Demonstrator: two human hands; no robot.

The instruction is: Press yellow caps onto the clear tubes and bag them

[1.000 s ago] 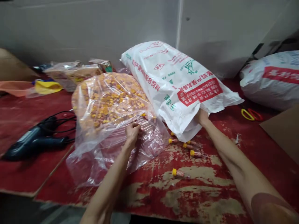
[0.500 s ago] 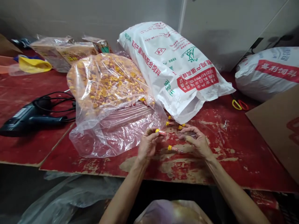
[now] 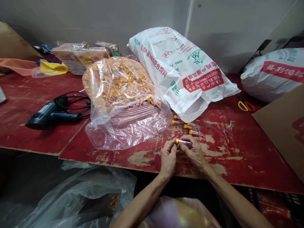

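A small yellow-capped tube point(image 3: 183, 142) is held level between my two hands, just above the near part of the red table point(image 3: 152, 155). At the cap end, the fingers of my left hand point(image 3: 168, 156) pinch it. My right hand point(image 3: 195, 152) is closed around the other end, which looks dark and partly covered by the fingers. Several similar yellow-capped tubes point(image 3: 193, 132) lie just beyond my hands. Left of them, a large clear plastic bag point(image 3: 118, 136) is full of many more yellow-capped pieces.
A white printed sack point(image 3: 171, 66) lies behind the tubes. To the left is a dark heat gun point(image 3: 51, 114) with its coiled cord. Scissors point(image 3: 245, 106), another white sack point(image 3: 268, 79) and a cardboard box point(image 3: 280, 126) are on the right. Clear plastic sheeting point(image 3: 78, 186) hangs below the table edge.
My hands have come together, and both now grip the yellow-capped tube that was in the left alone. The loose tube between my hands now lies farther back with the others. The view has shifted left.
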